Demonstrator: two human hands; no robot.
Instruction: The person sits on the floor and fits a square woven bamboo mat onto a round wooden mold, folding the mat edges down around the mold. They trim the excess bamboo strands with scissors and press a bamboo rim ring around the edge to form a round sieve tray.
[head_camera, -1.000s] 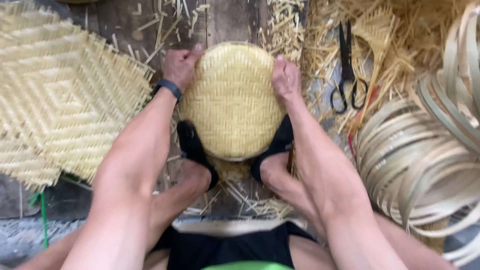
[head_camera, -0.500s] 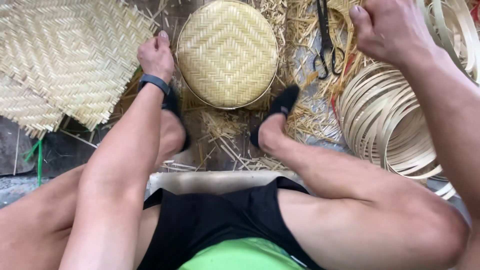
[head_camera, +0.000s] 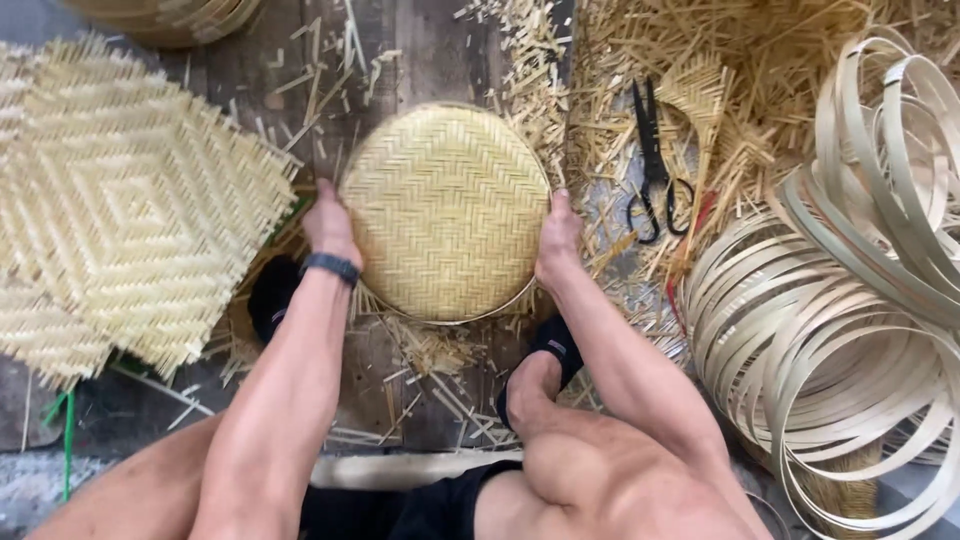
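Round, pale-yellow woven bamboo tray (head_camera: 445, 210) lies flat on the dark plank floor (head_camera: 420, 50), between the person's feet in black sandals (head_camera: 545, 350). Left hand (head_camera: 330, 225), black wristband (head_camera: 331, 266) on the wrist, grips the tray's left rim. Right hand (head_camera: 558, 238) grips the right rim, fingers curled against the edge. Square mat of woven bamboo with a diamond pattern (head_camera: 130, 210) lies just left of the tray, loose strip ends sticking out. Black-handled scissors (head_camera: 655, 165) rest on straw-coloured bamboo offcuts (head_camera: 740, 80) to the right. Stack of pale bamboo strip hoops (head_camera: 850, 330) at far right, well apart from the tray.
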